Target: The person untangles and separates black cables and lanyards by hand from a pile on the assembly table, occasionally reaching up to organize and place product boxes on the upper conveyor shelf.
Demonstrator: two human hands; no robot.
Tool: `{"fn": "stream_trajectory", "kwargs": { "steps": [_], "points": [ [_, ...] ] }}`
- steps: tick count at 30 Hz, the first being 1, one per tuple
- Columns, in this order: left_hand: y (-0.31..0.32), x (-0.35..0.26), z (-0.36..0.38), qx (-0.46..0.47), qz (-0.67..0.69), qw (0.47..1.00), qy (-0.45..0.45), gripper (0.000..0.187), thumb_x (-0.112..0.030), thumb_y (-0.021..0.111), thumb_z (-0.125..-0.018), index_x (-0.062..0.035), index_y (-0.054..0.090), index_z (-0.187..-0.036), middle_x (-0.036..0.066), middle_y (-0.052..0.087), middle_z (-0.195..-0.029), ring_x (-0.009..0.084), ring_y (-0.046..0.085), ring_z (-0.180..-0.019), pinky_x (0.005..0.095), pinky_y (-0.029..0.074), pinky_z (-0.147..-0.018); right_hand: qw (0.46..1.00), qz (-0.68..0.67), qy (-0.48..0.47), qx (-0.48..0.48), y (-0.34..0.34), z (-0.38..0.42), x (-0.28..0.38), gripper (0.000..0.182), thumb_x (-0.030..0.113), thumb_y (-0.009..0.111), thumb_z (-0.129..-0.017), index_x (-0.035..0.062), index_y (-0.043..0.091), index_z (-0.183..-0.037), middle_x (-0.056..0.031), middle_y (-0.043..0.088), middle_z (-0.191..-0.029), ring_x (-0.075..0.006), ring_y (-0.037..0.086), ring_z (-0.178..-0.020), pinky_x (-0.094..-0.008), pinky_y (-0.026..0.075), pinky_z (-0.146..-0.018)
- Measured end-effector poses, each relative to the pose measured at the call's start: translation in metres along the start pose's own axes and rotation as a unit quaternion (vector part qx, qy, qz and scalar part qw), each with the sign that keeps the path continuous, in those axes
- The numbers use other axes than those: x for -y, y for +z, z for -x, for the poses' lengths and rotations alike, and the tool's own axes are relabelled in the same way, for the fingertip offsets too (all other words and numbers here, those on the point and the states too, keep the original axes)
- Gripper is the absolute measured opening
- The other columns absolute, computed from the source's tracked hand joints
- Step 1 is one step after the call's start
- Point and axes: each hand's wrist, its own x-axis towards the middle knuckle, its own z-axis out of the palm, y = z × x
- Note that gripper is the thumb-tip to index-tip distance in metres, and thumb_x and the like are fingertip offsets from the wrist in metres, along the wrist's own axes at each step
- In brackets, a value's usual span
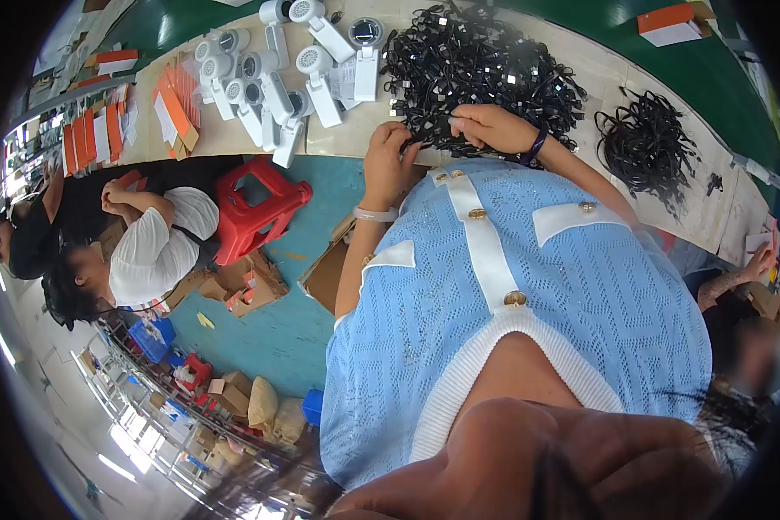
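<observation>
A large heap of short black cables [485, 65] with small metal plugs lies on the worktable. At its near edge my left hand [388, 163] is closed, thumb and fingers pinching a black cable. A short way to the right, my right hand [498, 130] is also closed, its fingertips together on a black cable at the heap's edge. Whether both hands hold the same cable I cannot make out. Left of the heap lie several white handheld fans [322, 95] with round heads. A smaller bunch of black cables [646, 143] lies right of my right hand.
Orange-and-white boxes [178, 117] lie on the table's left part, another orange box [674, 23] at the far right. A red stool [256, 208] and open cardboard boxes [250, 286] stand on the floor. A person in white [160, 243] sits left; another person's arm [737, 277] shows right.
</observation>
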Motion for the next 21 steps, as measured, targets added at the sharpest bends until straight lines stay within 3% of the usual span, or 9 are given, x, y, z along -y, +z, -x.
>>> {"fn": "stream_trajectory", "kwargs": {
  "steps": [3, 6, 7, 8, 10, 13, 14, 17, 21],
  "points": [
    [-0.015, -0.012, -0.002, 0.153, 0.267, 0.906, -0.291, 0.015, -0.009, 0.067, -0.085, 0.0001, 0.062, -0.096, 0.007, 0.064, -0.089, 0.0179, 0.063, -0.076, 0.0302, 0.051, -0.066, 0.99, -0.13, -0.036, -0.044, -0.001, -0.011, -0.014, 0.034, 0.03, 0.039, -0.102, 0.0035, 0.058, -0.092, -0.0001, 0.056, -0.07, -0.0091, 0.054, -0.066, -0.0237, 0.045, -0.061],
    [-0.03, -0.037, -0.018, 0.087, 0.566, 0.743, -0.345, 0.012, -0.011, 0.062, -0.091, -0.0004, 0.06, -0.097, 0.008, 0.065, -0.087, 0.0135, 0.062, -0.067, 0.0242, 0.05, -0.052, 0.971, -0.205, 0.017, -0.123, 0.01, -0.026, -0.022, 0.033, 0.032, 0.041, -0.102, 0.005, 0.058, -0.093, -0.0016, 0.062, -0.083, -0.0106, 0.059, -0.077, -0.0225, 0.048, -0.068],
    [-0.03, -0.041, -0.023, 0.071, 0.609, 0.719, -0.328, 0.013, -0.009, 0.059, -0.092, 0.0009, 0.058, -0.1, 0.011, 0.065, -0.09, 0.016, 0.063, -0.068, 0.0263, 0.054, -0.054, 0.953, -0.291, 0.029, -0.086, 0.015, -0.027, -0.023, 0.032, 0.034, 0.042, -0.101, 0.0065, 0.058, -0.096, -0.0032, 0.064, -0.093, -0.0119, 0.061, -0.087, -0.024, 0.051, -0.073],
    [-0.03, -0.046, -0.031, 0.047, 0.616, 0.717, -0.322, 0.013, -0.009, 0.06, -0.092, 0.0009, 0.058, -0.1, 0.01, 0.065, -0.089, 0.0158, 0.063, -0.069, 0.0258, 0.055, -0.055, 0.913, -0.392, 0.082, -0.072, 0.025, -0.028, -0.022, 0.026, 0.028, 0.043, -0.1, 0.0076, 0.058, -0.096, -0.0043, 0.064, -0.093, -0.0128, 0.063, -0.076, -0.025, 0.052, -0.059],
    [-0.027, -0.057, -0.044, -0.001, 0.63, 0.712, -0.31, 0.014, -0.009, 0.061, -0.091, 0.0008, 0.057, -0.1, 0.01, 0.065, -0.087, 0.0155, 0.064, -0.069, 0.0248, 0.055, -0.055, 0.882, -0.459, 0.104, 0.017, 0.034, -0.02, -0.004, 0.027, 0.032, 0.043, -0.1, 0.0076, 0.055, -0.101, -0.0048, 0.065, -0.088, -0.0117, 0.062, -0.065, -0.0249, 0.052, -0.057],
    [-0.021, -0.049, -0.048, -0.024, 0.621, 0.722, -0.305, 0.011, -0.01, 0.059, -0.093, -0.0003, 0.056, -0.097, 0.011, 0.065, -0.089, 0.0171, 0.066, -0.075, 0.0271, 0.058, -0.059, 0.907, -0.407, 0.1, 0.037, 0.042, -0.02, -0.002, 0.021, 0.021, 0.041, -0.099, 0.0058, 0.055, -0.1, -0.0034, 0.057, -0.07, -0.0096, 0.051, -0.047, -0.0238, 0.041, -0.042],
    [-0.018, -0.045, -0.048, -0.033, 0.62, 0.72, -0.31, 0.011, -0.01, 0.059, -0.093, -0.0005, 0.056, -0.096, 0.011, 0.065, -0.089, 0.0174, 0.067, -0.076, 0.0277, 0.058, -0.059, 0.923, -0.369, 0.093, 0.054, 0.041, -0.023, -0.004, 0.021, 0.021, 0.041, -0.1, 0.0057, 0.055, -0.1, -0.0024, 0.054, -0.067, -0.0087, 0.048, -0.046, -0.0237, 0.038, -0.041],
    [-0.015, -0.034, -0.045, -0.03, 0.708, 0.62, -0.336, 0.011, -0.011, 0.057, -0.094, -0.0007, 0.055, -0.097, 0.013, 0.066, -0.096, 0.0191, 0.067, -0.083, 0.0288, 0.059, -0.06, 0.95, -0.29, 0.079, 0.087, 0.037, -0.022, -0.005, 0.024, 0.024, 0.041, -0.101, 0.0049, 0.054, -0.097, 0.0017, 0.044, -0.06, -0.0058, 0.031, -0.043, -0.0227, 0.025, -0.039],
    [-0.001, -0.024, -0.058, -0.022, 0.694, 0.628, -0.353, 0.013, -0.013, 0.052, -0.096, -0.0018, 0.056, -0.101, 0.017, 0.062, -0.116, 0.0233, 0.066, -0.098, 0.0274, 0.059, -0.066, 0.931, -0.345, 0.098, 0.065, 0.036, -0.016, -0.006, 0.027, 0.029, 0.042, -0.101, 0.0058, 0.054, -0.096, 0.0038, 0.041, -0.059, -0.005, 0.031, -0.044, -0.0221, 0.024, -0.04]
  ]
}}
